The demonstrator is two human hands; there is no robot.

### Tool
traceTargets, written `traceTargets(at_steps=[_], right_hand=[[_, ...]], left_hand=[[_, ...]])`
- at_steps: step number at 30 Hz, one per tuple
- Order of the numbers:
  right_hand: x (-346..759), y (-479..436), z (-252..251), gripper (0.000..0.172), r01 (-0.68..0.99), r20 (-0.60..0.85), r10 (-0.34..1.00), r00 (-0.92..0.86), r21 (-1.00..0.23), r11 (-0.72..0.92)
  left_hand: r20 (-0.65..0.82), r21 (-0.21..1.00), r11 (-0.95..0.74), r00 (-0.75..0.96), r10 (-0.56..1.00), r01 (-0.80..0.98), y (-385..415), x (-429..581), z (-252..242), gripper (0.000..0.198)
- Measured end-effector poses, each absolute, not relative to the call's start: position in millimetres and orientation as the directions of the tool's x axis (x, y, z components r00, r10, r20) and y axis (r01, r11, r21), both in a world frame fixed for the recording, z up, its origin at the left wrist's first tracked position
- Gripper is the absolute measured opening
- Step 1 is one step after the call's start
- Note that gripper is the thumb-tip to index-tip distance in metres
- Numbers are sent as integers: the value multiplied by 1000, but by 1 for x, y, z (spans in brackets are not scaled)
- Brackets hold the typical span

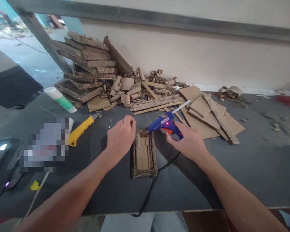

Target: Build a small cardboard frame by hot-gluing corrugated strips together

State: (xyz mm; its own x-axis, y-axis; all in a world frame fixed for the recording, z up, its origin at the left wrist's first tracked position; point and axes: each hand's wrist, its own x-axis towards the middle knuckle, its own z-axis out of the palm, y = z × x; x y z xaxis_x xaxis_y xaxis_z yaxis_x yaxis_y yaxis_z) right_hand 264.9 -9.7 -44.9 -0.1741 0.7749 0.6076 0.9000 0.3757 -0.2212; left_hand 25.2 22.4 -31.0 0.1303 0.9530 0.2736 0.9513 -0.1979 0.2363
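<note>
A blue hot glue gun [161, 122] with an orange trigger and a lit red light is gripped in my right hand [187, 140]. A white glue stick [182, 106] pokes from its back. Its nozzle reaches over the far end of a small rectangular cardboard box [143, 154], open at the top, with corrugated layered walls. My left hand [122, 133] is closed beside the box's upper left corner, fingertips curled out of sight. Whether those fingers hold a piece or press the box edge is hidden. The box lies flat on the dark table [106, 193].
Stacked corrugated cardboard pieces [94, 64] and curled scraps [128, 85] lie at the back. Flat cardboard sheets [203, 109] are behind my right hand. A yellow utility knife [81, 130] and a white-green tube [60, 100] lie left. The black cord [151, 187] runs past the box.
</note>
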Motion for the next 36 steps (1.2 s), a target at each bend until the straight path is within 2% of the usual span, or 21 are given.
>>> traceTargets(at_steps=[4,9,12,19,23,30,36], right_hand=[[265,-9,-49,33,893,608,759,-233,-175,415],[266,-9,-50,31,884,598,758,-260,-169,436],[266,-9,-50,30,869,600,745,-291,-161,469],[265,-10,-46,31,860,567,759,-319,-163,483],[266,-11,-43,31,866,572,751,-329,-134,482],[268,-14,-43,35,881,545,765,-342,-97,463],[270,-16,-39,36,884,539,757,-370,-47,465]], left_hand=[[332,345,-160,39,942,925,28,19,-26,13],[488,469,-186,-78,869,863,43,3,-27,13],[504,521,-172,-139,853,836,51,-6,-30,12],[481,476,-171,-93,872,863,49,-3,-31,15],[456,502,-184,-77,887,845,46,1,-31,19],[488,420,-314,79,869,851,44,1,-36,15],[505,442,-411,158,849,797,42,5,-35,18]])
